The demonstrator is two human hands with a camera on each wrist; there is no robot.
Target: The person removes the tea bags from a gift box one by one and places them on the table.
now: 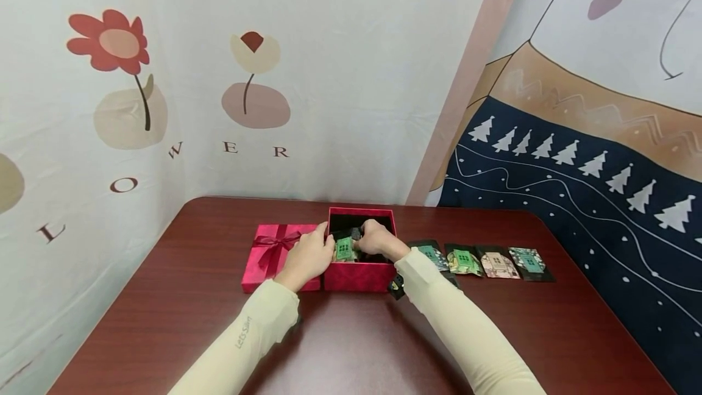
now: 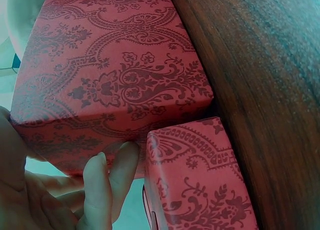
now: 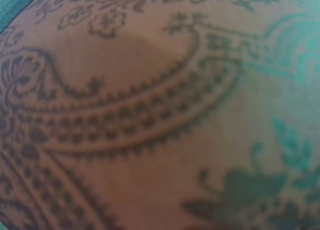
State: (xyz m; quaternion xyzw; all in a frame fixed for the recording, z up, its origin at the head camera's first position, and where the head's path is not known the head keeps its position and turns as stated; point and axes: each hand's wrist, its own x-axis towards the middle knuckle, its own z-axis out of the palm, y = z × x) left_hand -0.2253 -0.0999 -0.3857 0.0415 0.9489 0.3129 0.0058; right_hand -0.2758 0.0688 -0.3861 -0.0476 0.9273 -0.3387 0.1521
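Note:
A red patterned gift box stands on the table with its top off. My left hand holds its left side; in the left wrist view the fingers lie against the outer wall, and the thumb is near the rim. Over the box's inside, my right hand reaches down with its fingers bent, the tips hard to make out beside something small and dark. A green-labelled packet lies in the box between the hands. The right wrist view shows only the blurred box wall.
The red lid with its ribbon bow lies left of the box. To the right is a row of several patterned packets. A dark item lies by the box's front right corner. A printed curtain hangs behind the table.

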